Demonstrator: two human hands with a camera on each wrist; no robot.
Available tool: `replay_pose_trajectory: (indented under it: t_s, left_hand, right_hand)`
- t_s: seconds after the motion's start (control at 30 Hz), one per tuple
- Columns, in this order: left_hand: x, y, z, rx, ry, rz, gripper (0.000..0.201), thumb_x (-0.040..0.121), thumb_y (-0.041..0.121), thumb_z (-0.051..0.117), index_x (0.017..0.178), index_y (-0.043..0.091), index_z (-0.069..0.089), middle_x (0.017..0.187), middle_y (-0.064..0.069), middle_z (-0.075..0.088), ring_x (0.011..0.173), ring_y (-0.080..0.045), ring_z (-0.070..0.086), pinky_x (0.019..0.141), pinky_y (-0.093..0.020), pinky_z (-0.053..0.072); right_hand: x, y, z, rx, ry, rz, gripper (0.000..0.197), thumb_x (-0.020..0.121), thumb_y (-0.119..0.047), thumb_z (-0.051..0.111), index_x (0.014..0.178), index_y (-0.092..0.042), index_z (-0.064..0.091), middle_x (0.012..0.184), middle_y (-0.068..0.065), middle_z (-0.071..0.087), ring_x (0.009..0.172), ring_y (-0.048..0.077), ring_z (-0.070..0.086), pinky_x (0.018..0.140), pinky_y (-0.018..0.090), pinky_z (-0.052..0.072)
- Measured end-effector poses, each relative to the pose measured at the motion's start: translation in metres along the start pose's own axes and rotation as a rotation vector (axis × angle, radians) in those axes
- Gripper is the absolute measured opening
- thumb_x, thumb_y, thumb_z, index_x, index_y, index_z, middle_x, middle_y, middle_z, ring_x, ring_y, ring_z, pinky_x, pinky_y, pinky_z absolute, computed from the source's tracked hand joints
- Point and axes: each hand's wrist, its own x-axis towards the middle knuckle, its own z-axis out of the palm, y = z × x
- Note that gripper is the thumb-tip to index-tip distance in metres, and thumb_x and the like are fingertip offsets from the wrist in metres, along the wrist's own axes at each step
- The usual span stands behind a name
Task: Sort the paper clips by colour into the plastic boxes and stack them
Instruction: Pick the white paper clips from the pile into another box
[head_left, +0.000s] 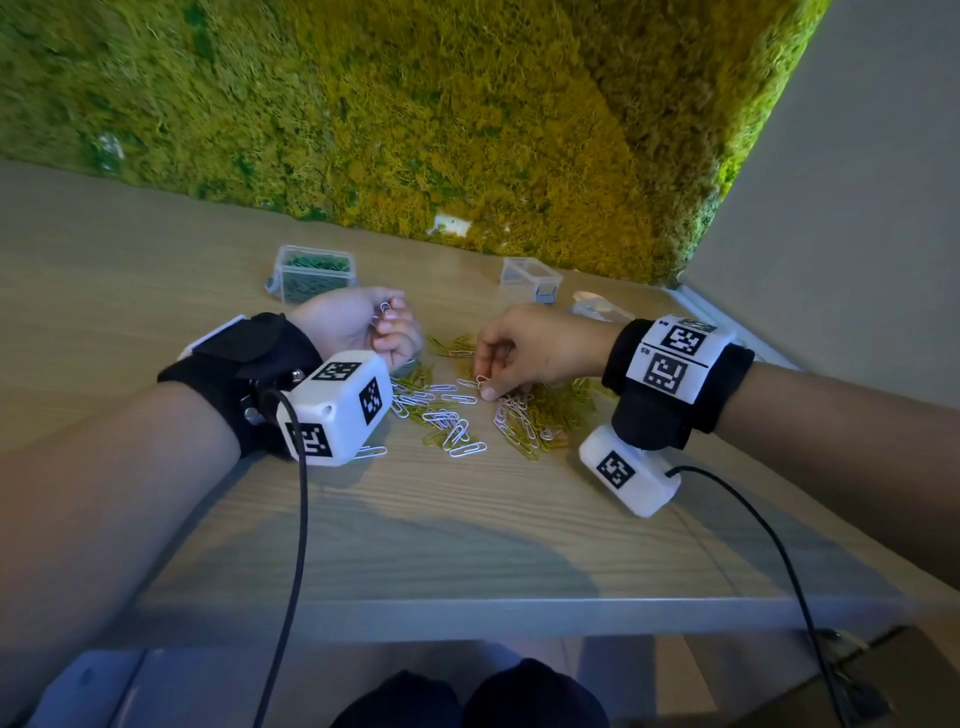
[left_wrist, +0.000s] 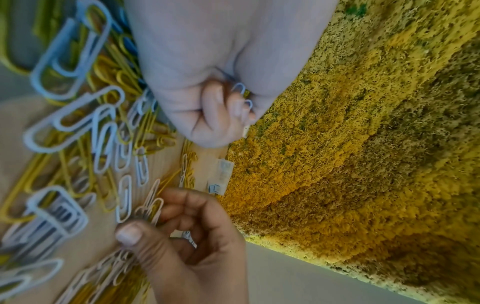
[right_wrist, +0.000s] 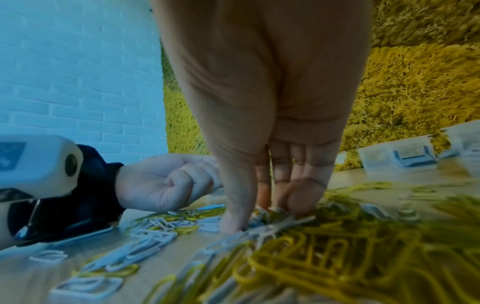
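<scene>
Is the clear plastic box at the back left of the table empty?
No, the clear plastic box at the back left already holds a layer of green paper clips, seen through its walls in the head view.

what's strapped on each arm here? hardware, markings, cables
Bare forearms, no sleeves. Each wrist carries a black fabric strap and a white rounded camera box with black square fiducial tags; a black cable leaves each box. The right strap also has a white panel with two tags.

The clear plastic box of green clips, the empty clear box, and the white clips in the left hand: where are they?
Clear plastic box of green paper clips (head_left: 316, 273): head view, front wall.
Empty clear plastic box (head_left: 530, 279): head view, side wall.
White paper clips held in left hand (head_left: 385, 307): head view, protruding loop.
</scene>
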Motion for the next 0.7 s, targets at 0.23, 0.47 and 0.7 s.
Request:
replay_pose_trajectory:
  t_s: [0.23, 0.47, 0.7]
  left_hand:
    - [-0.007, -0.006, 0.009, 0.36, 0.064, 0.074, 0.033, 0.102, 0.029, 0.034, 0.072, 0.018, 0.044, 0.044, 0.01, 0.027, 0.035, -0.004, 0.026, 0.031, -0.015, 0.015]
    - [-0.015, -0.016, 0.018, 1.243, 0.176, 0.186, 0.015, 0.082, 0.023, 0.07, 0.088, 0.011, 0.062, 0.047, 0.008, 0.028, 0.039, -0.005, 0.02, 0.035, -0.015, 0.013]
    - [-0.012, -0.015, 0.012, 1.629, 0.197, 0.205, 0.035, 0.055, 0.048, 0.083, 0.078, 0.023, 0.074, 0.072, -0.004, 0.056, 0.065, -0.019, 0.039, 0.058, -0.023, 0.032]
  right_hand:
    - [0.001, 0.013, -0.012, 0.286, 0.006, 0.052, 0.015, 0.085, -0.021, 0.071, 0.096, -0.011, 0.07, 0.094, 0.008, 0.069, 0.077, 0.012, 0.06, 0.065, 0.021, 0.051]
    - [-0.004, 0.02, -0.018, 0.766, -0.109, 0.159, 0.004, 0.093, -0.014, 0.059, 0.092, -0.011, 0.06, 0.077, 0.0, 0.065, 0.069, 0.01, 0.058, 0.061, 0.019, 0.05]
    - [0.0, 0.009, -0.009, 0.769, -0.124, 0.253, 0.013, 0.098, -0.011, 0.048, 0.091, -0.006, 0.059, 0.069, 0.001, 0.047, 0.058, 0.008, 0.042, 0.047, 0.015, 0.036]
